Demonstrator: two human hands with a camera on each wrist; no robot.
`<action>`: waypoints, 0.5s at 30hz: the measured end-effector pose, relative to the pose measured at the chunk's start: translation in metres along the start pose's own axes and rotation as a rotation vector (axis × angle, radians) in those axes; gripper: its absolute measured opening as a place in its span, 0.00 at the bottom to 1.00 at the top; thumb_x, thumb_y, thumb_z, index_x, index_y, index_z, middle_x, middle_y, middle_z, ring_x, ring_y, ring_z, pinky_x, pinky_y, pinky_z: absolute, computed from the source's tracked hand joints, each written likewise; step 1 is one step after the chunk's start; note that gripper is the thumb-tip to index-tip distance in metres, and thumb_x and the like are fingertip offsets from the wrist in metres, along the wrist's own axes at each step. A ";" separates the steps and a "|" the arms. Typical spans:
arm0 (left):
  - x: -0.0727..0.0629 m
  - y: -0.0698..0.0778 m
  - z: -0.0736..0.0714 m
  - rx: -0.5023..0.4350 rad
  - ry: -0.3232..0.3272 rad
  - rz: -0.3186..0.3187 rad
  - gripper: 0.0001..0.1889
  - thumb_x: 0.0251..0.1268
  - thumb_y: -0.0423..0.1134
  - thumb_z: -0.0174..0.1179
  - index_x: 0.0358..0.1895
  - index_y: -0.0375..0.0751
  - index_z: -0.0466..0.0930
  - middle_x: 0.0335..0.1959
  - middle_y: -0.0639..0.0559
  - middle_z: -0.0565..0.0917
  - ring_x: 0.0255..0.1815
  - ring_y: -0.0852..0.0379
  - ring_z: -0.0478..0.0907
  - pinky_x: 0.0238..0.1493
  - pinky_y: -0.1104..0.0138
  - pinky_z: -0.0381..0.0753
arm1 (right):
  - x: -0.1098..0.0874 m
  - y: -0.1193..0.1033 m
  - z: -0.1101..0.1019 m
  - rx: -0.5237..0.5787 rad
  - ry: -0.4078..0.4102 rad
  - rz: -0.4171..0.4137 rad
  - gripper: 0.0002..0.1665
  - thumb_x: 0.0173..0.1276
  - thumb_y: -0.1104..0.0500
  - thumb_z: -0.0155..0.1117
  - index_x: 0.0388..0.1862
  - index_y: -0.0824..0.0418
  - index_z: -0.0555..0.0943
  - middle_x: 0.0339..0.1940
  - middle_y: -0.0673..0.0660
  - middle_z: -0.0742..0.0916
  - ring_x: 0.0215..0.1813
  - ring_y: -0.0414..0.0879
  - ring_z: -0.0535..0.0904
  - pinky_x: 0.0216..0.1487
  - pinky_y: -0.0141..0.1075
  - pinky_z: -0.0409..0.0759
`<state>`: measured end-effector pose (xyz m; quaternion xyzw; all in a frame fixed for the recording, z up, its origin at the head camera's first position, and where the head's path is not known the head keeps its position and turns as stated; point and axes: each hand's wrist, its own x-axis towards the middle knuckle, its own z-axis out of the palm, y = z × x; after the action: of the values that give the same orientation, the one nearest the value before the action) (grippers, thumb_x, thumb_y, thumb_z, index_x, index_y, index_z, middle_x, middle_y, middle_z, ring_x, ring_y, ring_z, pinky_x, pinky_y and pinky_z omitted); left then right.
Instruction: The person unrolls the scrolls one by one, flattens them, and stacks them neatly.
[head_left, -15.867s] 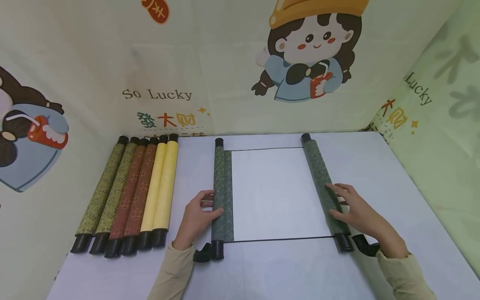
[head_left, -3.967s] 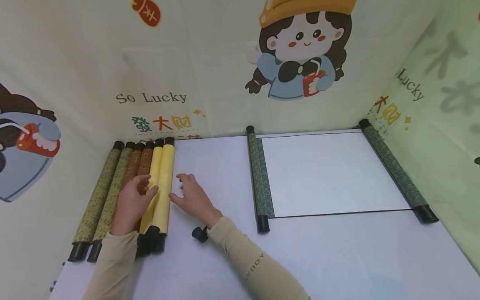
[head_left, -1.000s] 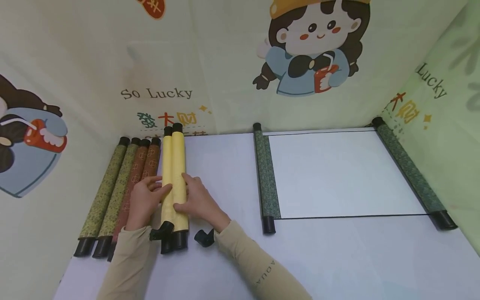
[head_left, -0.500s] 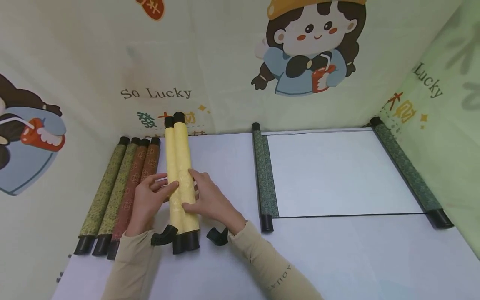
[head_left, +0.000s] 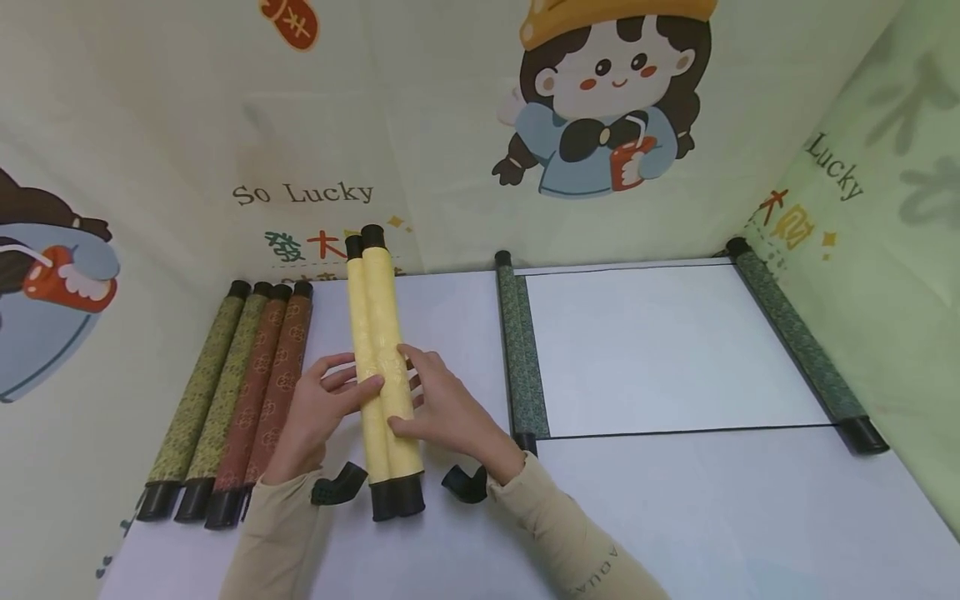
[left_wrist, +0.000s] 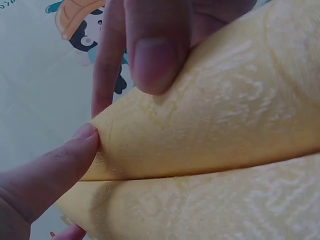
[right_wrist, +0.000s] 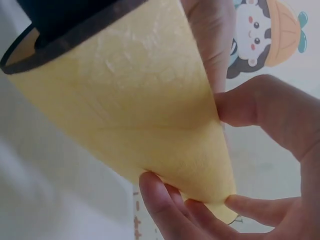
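A yellow hanging scroll (head_left: 384, 325) with black end knobs is rolled from both sides into two rolls lying side by side. It is lifted off the table, its far end higher in the head view. My left hand (head_left: 318, 408) grips the left roll, thumb on top and fingers along its outer side. The right roll is held by my right hand (head_left: 457, 412) in the same way. Close up, the left wrist view shows the seam between the patterned yellow rolls (left_wrist: 210, 135). In the right wrist view, fingers curl around the yellow roll (right_wrist: 150, 110) near its edge.
Two olive rolls (head_left: 197, 392) and two brown rolls (head_left: 279, 383) lie side by side on the left of the white table (head_left: 675, 517). A dark green scroll (head_left: 517, 350) lies partly unrolled on the right, its white paper (head_left: 667, 342) showing. A printed cloth (head_left: 435, 125) hangs behind.
Earlier, my hands were on the green scroll, which now lies farther right and more widely unrolled. Since then they have taken the yellow scroll from the row, lifted it and carried it right.
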<state>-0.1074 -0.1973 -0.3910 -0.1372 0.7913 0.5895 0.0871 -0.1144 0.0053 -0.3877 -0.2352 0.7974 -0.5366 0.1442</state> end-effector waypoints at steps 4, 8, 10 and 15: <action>-0.003 0.001 0.006 -0.005 -0.025 0.001 0.44 0.57 0.52 0.72 0.72 0.40 0.59 0.65 0.36 0.76 0.53 0.54 0.83 0.53 0.63 0.79 | -0.006 0.002 -0.005 0.011 0.000 -0.013 0.55 0.55 0.63 0.74 0.78 0.59 0.56 0.63 0.56 0.72 0.55 0.45 0.75 0.54 0.39 0.82; -0.006 -0.001 0.012 -0.042 -0.030 0.004 0.43 0.57 0.49 0.73 0.72 0.41 0.59 0.63 0.37 0.77 0.50 0.56 0.83 0.51 0.65 0.79 | -0.011 0.004 -0.009 0.020 -0.013 -0.019 0.55 0.55 0.64 0.73 0.79 0.60 0.55 0.63 0.57 0.72 0.56 0.49 0.75 0.55 0.44 0.82; -0.006 -0.002 0.015 -0.062 -0.026 0.002 0.43 0.56 0.48 0.73 0.72 0.41 0.60 0.63 0.38 0.77 0.50 0.56 0.83 0.51 0.65 0.80 | -0.013 0.004 -0.011 0.024 -0.022 -0.017 0.56 0.55 0.65 0.72 0.79 0.60 0.54 0.63 0.58 0.71 0.57 0.50 0.74 0.55 0.45 0.82; -0.005 -0.004 0.025 -0.090 -0.002 -0.008 0.44 0.52 0.48 0.76 0.71 0.42 0.63 0.61 0.40 0.77 0.52 0.53 0.81 0.50 0.66 0.81 | -0.017 0.007 -0.017 0.039 -0.036 -0.010 0.58 0.54 0.66 0.71 0.80 0.59 0.51 0.62 0.58 0.71 0.57 0.51 0.73 0.55 0.47 0.81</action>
<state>-0.1023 -0.1740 -0.4006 -0.1437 0.7634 0.6241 0.0839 -0.1098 0.0296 -0.3884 -0.2459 0.7831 -0.5483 0.1604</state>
